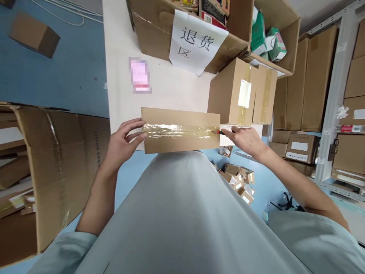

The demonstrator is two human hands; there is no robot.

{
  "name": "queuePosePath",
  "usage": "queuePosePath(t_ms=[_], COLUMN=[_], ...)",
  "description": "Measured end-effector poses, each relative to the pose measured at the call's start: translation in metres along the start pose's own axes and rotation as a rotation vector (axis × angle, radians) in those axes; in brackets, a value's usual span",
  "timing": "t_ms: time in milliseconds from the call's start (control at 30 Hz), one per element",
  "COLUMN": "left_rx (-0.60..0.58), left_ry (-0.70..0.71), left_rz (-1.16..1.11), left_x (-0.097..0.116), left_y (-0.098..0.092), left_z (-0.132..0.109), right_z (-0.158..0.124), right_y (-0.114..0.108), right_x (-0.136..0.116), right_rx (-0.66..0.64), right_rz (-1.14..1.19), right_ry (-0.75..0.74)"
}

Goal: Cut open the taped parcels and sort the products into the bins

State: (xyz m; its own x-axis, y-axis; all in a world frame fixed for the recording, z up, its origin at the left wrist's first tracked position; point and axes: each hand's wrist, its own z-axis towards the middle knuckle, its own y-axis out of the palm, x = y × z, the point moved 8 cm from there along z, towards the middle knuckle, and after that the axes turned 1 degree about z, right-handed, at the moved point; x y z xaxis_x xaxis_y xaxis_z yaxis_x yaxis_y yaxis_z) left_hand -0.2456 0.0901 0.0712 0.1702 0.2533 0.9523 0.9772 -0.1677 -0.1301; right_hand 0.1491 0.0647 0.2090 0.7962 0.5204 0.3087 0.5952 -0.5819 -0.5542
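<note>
A long cardboard box [182, 144] lies crosswise at the near edge of the white table, right in front of my body. Shiny clear tape [171, 130] runs along the middle of its top. My left hand [125, 139] grips the box's left end, with the thumb on the taped face and the fingers at the far side. My right hand [242, 139] is closed around a small red-and-black cutter [220, 133]. Its red end is at the right end of the tape; the blade itself is too small to make out.
Behind stands an open carton [154, 38] with a paper sign [196, 42], and beside it another carton [291, 23] with green packs. Two taped boxes [242, 93] stand at the right. A large open carton [65, 167] is at the left. Small boxes [238, 179] lie on the floor.
</note>
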Motion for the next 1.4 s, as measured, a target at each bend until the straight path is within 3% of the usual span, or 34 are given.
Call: queuePosePath(t_ms=[333, 500, 567, 633, 733, 833, 967, 1167, 1400], left_rx=[0.219, 0.357, 0.371, 0.380, 0.412, 0.421, 0.490, 0.528, 0.476], left_ry=[-0.143, -0.172, -0.167, -0.115, -0.005, -0.036, -0.112, -0.091, -0.106], left_rz=[0.107, 0.235, 0.300, 0.411, 0.661, 0.814, 0.911, 0.913, 0.801], left_x=[-0.002, 0.000, 0.005, 0.016, 0.034, 0.037, 0.034, 0.039, 0.040], left_y=[-0.002, -0.004, 0.000, 0.010, 0.038, 0.076, 0.111, 0.121, 0.125], left_z=[-0.008, -0.011, -0.012, -0.011, -0.009, -0.003, -0.002, -0.017, -0.022], right_z=[0.004, 0.019, 0.023, 0.025, 0.027, 0.031, 0.045, 0.052, 0.046], right_y=[0.067, 0.147, 0.173, 0.183, 0.176, 0.153, 0.125, 0.104, 0.099], right_x=[0.045, 0.090, 0.089, 0.079, 0.061, 0.049, 0.045, 0.043, 0.050], right_rx=[0.191, 0.038, 0.036, 0.134, 0.335, 0.524, 0.562, 0.475, 0.452], right_rz=[0.132, 0.163, 0.235, 0.344, 0.532, 0.653, 0.606, 0.465, 0.414], right_ry=[-0.108, -0.046, -0.080, -0.103, -0.132, -0.210, -0.278, -0.377, -0.437])
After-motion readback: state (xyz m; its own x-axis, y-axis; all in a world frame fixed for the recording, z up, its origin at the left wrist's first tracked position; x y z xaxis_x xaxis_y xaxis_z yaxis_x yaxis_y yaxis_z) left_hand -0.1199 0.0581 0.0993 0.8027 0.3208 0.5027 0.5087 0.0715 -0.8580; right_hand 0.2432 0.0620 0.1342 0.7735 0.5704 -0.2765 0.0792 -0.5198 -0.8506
